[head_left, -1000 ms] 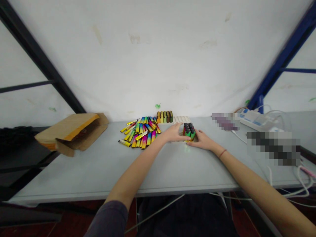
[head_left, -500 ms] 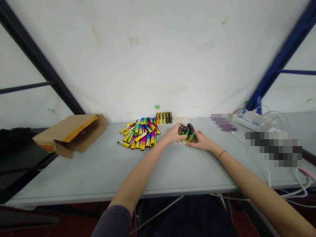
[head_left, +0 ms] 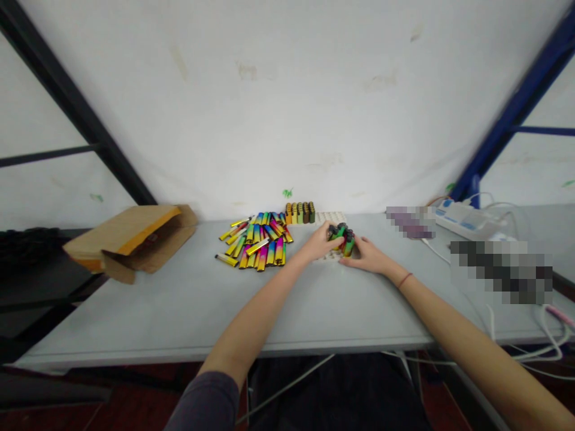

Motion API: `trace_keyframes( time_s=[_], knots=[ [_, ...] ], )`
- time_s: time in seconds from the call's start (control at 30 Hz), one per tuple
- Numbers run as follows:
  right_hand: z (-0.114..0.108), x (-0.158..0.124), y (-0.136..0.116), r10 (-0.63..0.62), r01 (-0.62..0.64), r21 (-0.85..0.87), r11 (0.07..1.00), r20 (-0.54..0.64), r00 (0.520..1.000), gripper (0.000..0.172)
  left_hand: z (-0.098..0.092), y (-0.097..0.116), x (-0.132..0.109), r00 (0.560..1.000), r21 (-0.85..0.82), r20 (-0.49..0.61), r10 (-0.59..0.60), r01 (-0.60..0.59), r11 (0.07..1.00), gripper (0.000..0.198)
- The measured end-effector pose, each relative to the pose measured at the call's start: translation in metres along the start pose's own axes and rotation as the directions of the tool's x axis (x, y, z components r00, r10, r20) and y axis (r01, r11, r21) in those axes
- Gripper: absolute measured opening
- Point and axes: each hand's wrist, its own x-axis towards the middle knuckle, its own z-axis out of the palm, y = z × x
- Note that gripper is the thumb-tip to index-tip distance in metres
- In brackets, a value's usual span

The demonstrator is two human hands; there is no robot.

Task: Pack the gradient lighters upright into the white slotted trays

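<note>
My left hand (head_left: 318,242) is closed around a cluster of lighters (head_left: 340,231) with dark tops and shiny green bodies. They stand over a white tray (head_left: 331,257) with rows of holes, whose front part shows below them. My right hand (head_left: 369,257) grips the tray's right side, thumb at its front corner and fingers behind, close against a green lighter (head_left: 349,246). Its fingertips are partly hidden. Left of my hands lies a loose pile of shiny rainbow-coloured lighters (head_left: 256,242).
Against the wall, a second white tray (head_left: 331,218) holds rows of upright lighters (head_left: 300,213) at its left. An opened cardboard box (head_left: 130,236) lies at the table's left. Rightward are a power strip (head_left: 467,220), cables and blurred-out items.
The lighters under my left hand have shifted slightly back, and more of the near tray's front holes show. My right hand has stayed in place.
</note>
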Motion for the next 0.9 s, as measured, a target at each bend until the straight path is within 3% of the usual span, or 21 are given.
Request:
trace_keyframes(
  time_s=[0.27,0.4,0.5,0.63,0.77,0.9],
  knots=[
    [0.001,0.000,0.000,0.009,-0.009,-0.008,1.000,-0.009,1.000,0.067,-0.001,0.002,-0.006,0.996,0.029,0.062,-0.066,0.064,0.998,0.039],
    [0.002,0.000,0.001,0.023,-0.023,0.007,1.000,0.000,1.000,0.071,0.004,-0.002,-0.003,0.992,-0.087,0.060,-0.113,0.118,0.989,0.038],
    [0.001,0.000,0.000,0.037,-0.037,0.016,0.999,0.004,0.999,0.072,0.007,-0.004,0.000,0.989,-0.247,-0.009,-0.149,0.142,0.959,0.037],
    [-0.001,0.000,-0.002,0.040,-0.040,0.007,0.999,0.012,0.999,0.072,0.004,0.005,0.001,0.967,-0.402,-0.191,-0.168,0.079,0.912,0.039],
    [-0.001,0.000,-0.002,0.034,-0.034,-0.002,0.999,0.009,0.999,0.072,-0.019,0.020,0.006,0.923,-0.612,-0.249,-0.292,0.084,0.787,0.032],
    [0.000,0.000,-0.001,0.045,-0.045,-0.017,0.999,0.012,0.999,0.072,-0.074,0.028,0.021,0.859,-0.710,-0.211,-0.467,0.193,0.677,0.012]
  ],
)
